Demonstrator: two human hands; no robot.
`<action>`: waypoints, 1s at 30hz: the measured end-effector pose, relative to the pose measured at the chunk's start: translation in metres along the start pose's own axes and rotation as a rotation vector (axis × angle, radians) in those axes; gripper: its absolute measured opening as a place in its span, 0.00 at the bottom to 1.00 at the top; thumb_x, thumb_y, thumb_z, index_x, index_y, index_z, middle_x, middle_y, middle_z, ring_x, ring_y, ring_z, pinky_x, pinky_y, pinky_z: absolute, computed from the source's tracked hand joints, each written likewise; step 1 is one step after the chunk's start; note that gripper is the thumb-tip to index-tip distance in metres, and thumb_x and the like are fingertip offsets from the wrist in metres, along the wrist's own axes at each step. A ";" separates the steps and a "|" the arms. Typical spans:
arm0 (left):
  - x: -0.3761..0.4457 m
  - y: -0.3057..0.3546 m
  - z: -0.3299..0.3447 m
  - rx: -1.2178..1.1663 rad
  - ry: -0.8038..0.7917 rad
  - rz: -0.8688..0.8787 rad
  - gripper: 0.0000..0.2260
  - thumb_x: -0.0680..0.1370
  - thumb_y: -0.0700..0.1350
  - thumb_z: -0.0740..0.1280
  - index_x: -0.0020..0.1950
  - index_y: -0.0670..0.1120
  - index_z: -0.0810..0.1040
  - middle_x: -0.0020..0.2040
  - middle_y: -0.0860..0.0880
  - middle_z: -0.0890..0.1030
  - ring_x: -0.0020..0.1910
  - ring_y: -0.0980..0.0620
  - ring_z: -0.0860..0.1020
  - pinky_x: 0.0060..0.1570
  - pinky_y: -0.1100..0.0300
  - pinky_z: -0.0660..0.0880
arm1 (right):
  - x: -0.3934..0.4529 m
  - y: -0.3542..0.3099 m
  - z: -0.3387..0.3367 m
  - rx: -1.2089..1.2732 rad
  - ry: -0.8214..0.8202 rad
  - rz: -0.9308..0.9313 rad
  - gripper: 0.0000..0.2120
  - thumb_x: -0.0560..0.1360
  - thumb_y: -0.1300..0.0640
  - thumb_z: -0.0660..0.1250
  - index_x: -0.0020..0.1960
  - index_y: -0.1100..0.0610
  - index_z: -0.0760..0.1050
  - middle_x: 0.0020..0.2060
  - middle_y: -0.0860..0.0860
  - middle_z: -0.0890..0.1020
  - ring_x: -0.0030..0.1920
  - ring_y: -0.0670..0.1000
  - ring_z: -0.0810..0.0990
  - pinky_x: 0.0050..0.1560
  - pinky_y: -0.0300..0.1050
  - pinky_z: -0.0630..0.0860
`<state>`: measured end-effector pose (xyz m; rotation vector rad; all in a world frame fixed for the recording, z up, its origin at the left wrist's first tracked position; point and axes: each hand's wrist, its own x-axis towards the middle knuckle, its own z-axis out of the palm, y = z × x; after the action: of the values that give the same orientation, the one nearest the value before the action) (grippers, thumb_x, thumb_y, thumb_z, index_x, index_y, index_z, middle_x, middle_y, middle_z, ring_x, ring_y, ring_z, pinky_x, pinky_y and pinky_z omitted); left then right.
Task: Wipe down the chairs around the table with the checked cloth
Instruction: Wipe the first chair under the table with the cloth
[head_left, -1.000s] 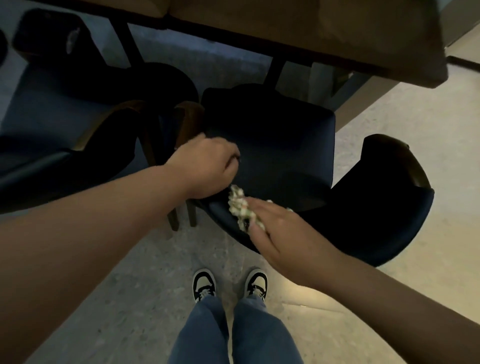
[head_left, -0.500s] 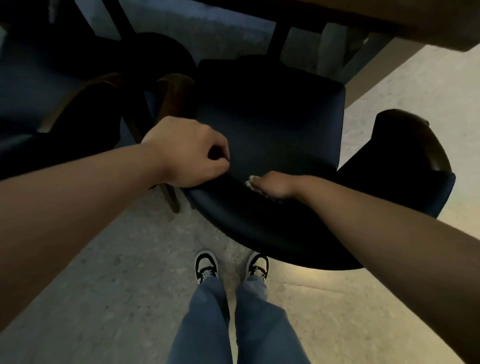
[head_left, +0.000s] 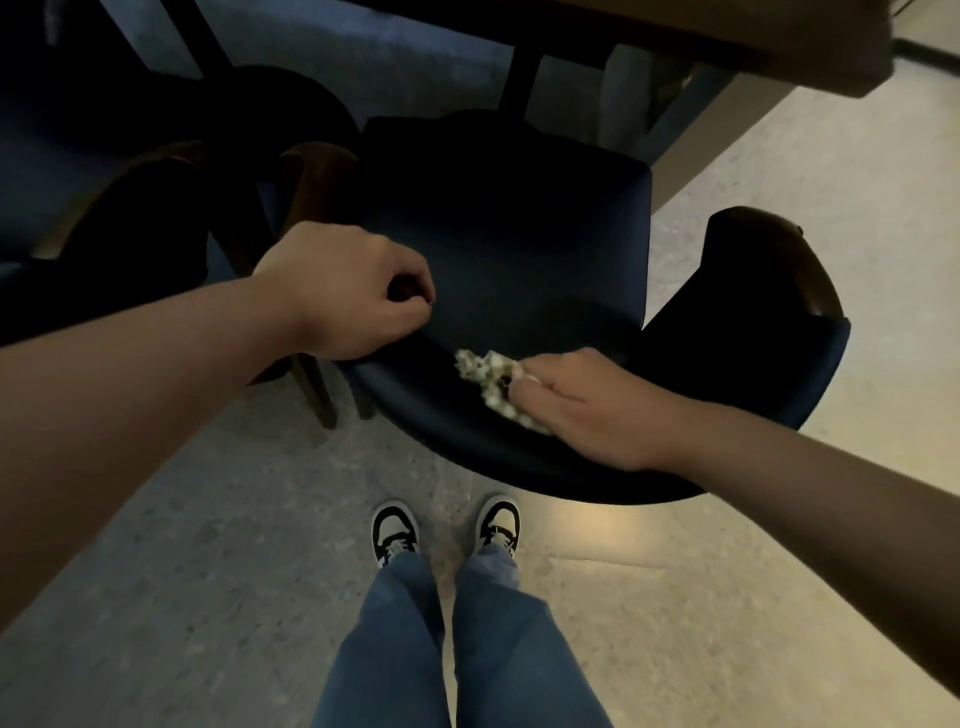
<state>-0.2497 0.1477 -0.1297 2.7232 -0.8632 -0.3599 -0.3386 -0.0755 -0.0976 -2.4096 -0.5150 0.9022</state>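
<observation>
A dark blue armchair (head_left: 519, 228) stands in front of me, its curved backrest nearest my feet. My left hand (head_left: 348, 291) grips the top edge of the backrest at its left end, fingers curled over it. My right hand (head_left: 587, 405) holds the bunched checked cloth (head_left: 488, 379) and presses it onto the backrest's top edge, right of the middle. Part of the cloth sticks out to the left of my fingers; the rest is hidden under my palm.
A wooden table (head_left: 779, 47) runs along the top, with dark legs (head_left: 519, 78) behind the chair. A second dark chair (head_left: 130, 234) with a wooden frame stands close on the left. My shoes (head_left: 447, 530) are on the speckled floor just behind the chair.
My right hand has slid with the cloth from the inner face of the backrest out onto its top edge, to the right. My left hand keeps its grip on the backrest.
</observation>
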 end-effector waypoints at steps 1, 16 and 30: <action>0.001 -0.001 0.001 0.013 -0.003 0.012 0.21 0.69 0.66 0.50 0.52 0.63 0.78 0.35 0.60 0.76 0.46 0.50 0.80 0.38 0.58 0.64 | -0.012 -0.011 0.001 0.035 0.058 -0.038 0.15 0.81 0.57 0.54 0.36 0.52 0.68 0.33 0.47 0.73 0.33 0.47 0.69 0.38 0.40 0.61; 0.000 0.108 0.025 0.018 -0.266 -0.007 0.24 0.77 0.64 0.46 0.37 0.50 0.71 0.33 0.52 0.69 0.38 0.46 0.72 0.38 0.56 0.67 | -0.092 0.030 -0.018 -0.246 0.142 0.290 0.23 0.76 0.47 0.47 0.55 0.58 0.75 0.53 0.54 0.78 0.52 0.53 0.73 0.53 0.47 0.68; -0.001 0.122 0.031 -0.101 -0.058 -0.109 0.16 0.77 0.55 0.58 0.32 0.50 0.69 0.28 0.53 0.72 0.28 0.54 0.70 0.27 0.61 0.60 | -0.076 0.069 -0.039 -0.313 0.009 0.317 0.18 0.81 0.47 0.53 0.44 0.57 0.75 0.44 0.53 0.77 0.43 0.54 0.77 0.47 0.51 0.75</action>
<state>-0.3239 0.0471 -0.1197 2.6841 -0.6925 -0.4931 -0.3539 -0.1813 -0.0748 -2.8345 -0.2906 1.0016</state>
